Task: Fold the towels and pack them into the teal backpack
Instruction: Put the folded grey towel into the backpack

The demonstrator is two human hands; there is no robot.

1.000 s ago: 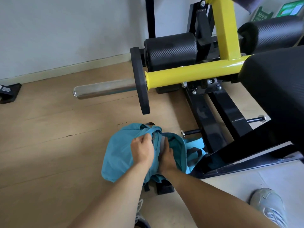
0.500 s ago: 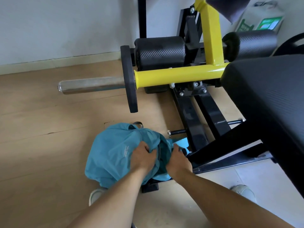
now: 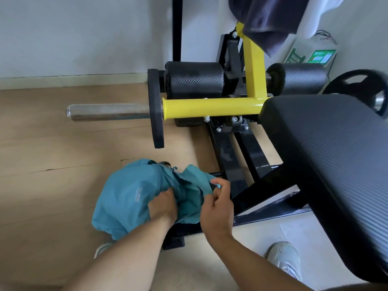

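The teal backpack (image 3: 126,196) lies on the wooden floor beside the black frame of a weight bench, its top open. My left hand (image 3: 162,204) grips the near-left edge of the opening, fingers curled into the fabric. My right hand (image 3: 218,204) pinches the right flap of the opening and holds it up and apart. A dark towel (image 3: 264,24) hangs over the yellow upright at the top of the view. What lies inside the bag is hidden.
A yellow and black weight bench (image 3: 210,107) with a steel bar (image 3: 109,112) and a black padded seat (image 3: 336,164) stands close on the right. My shoes (image 3: 285,259) are on the floor. A white and green bag (image 3: 310,55) leans against the wall.
My right hand has come out of the bag's opening and now pinches the right flap, pulling it wider. My left hand has shifted along the left edge. The camera has tilted up.
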